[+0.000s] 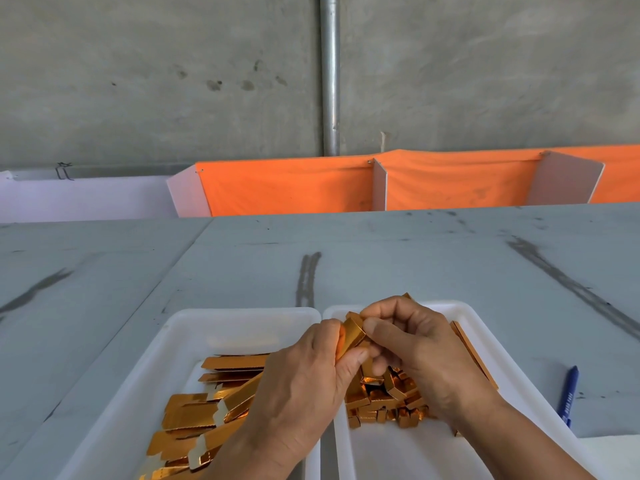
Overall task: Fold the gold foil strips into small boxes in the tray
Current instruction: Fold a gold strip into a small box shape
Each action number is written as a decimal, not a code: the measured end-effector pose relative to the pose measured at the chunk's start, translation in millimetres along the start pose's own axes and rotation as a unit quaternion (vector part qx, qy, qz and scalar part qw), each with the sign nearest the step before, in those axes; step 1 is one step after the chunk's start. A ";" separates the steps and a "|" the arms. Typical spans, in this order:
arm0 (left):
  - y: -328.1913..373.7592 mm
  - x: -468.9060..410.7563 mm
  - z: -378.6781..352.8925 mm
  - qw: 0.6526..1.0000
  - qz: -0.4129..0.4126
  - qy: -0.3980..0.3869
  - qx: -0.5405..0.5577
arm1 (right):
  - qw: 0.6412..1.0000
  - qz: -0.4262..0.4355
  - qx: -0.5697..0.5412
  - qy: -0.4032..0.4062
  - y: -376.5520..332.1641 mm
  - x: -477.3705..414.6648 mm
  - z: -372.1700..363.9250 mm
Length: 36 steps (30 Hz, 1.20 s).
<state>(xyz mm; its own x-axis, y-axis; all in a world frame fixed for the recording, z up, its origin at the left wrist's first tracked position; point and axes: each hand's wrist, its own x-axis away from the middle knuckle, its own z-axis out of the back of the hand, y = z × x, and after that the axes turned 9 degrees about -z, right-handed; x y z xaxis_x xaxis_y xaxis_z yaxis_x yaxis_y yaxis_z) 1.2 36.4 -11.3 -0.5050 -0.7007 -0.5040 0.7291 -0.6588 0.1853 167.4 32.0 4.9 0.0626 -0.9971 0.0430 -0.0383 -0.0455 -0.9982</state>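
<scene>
**Closing a Part-Folded Foil Box Above the Tray Seam**

Nearest the wearer, the flat gold foil strips [194,410] are lying in a loose heap in the left tray [194,327], at 8 o'clock from the hands. This is probably keeping the next blank within reach of the left hand without any crossing over. The finished small boxes [384,396] are piling up in the right tray [464,306], at 5 o'clock from the hands, so completed work is staying apart from stock.

Both hands are working above the seam between the two trays. The left hand [304,386] is curling round the lower end of one part-folded strip [353,336] and steadying it. The right hand [415,351] is pinching the upper end between thumb and forefinger, with its other fingers curled. It appears to be pressing an end flap shut, though the fingers are hiding the exact fold. The piece is tilting with its top toward 1 o'clock and is touching neither tray, which is likely giving both thumbs access to its ends.

A blue pen [569,393] is lying on the grey surface [381,258] at 3 o'clock from the right tray, apart from it. Toward 12 o'clock, an orange cloth [294,188] is hanging along the far edge, and a metal pipe [330,74] is running up the wall.
</scene>
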 end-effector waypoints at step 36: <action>-18.2 -3.1 24.5 0.909 0.197 0.216 0.298 | 0.999 0.000 0.001 0.050 -1.7 -3.1 12.1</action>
<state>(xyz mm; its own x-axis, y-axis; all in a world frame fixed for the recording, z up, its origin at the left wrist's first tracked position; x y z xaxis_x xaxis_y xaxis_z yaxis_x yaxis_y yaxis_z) -21.8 43.9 7.5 0.0629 -0.8269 -0.5589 0.3687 -0.5011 0.7829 179.4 35.8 5.9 -0.0376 -0.9982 0.0462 -0.0367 -0.0448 -0.9983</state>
